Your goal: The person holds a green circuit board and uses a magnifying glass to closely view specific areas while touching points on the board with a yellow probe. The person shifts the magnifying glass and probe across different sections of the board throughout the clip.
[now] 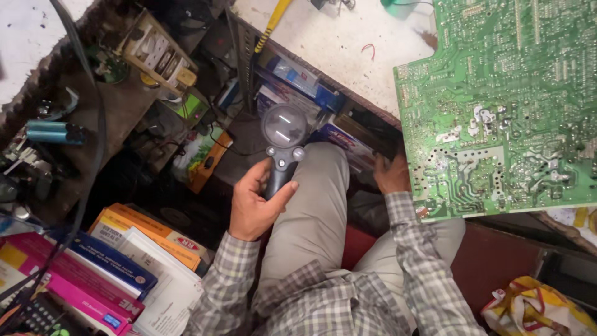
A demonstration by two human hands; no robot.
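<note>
My left hand [255, 205] grips the black handle of a round magnifying glass [284, 127], held above my left knee with the lens pointing away from me. My right hand [392, 175] reaches under the white workbench [336, 43] and touches something dark on the shelf beneath; its fingers are partly hidden, so what it holds is unclear. A large green circuit board [504, 106], solder side up, lies on the bench at the right and overhangs its edge just above my right hand.
Boxes and packets [298, 78] fill the shelf under the bench. Stacked books and cartons [118, 267] sit at lower left. A socket strip [158, 53], a blue cylinder [53, 132] and cables crowd the left side. A patterned bag [535, 308] lies at lower right.
</note>
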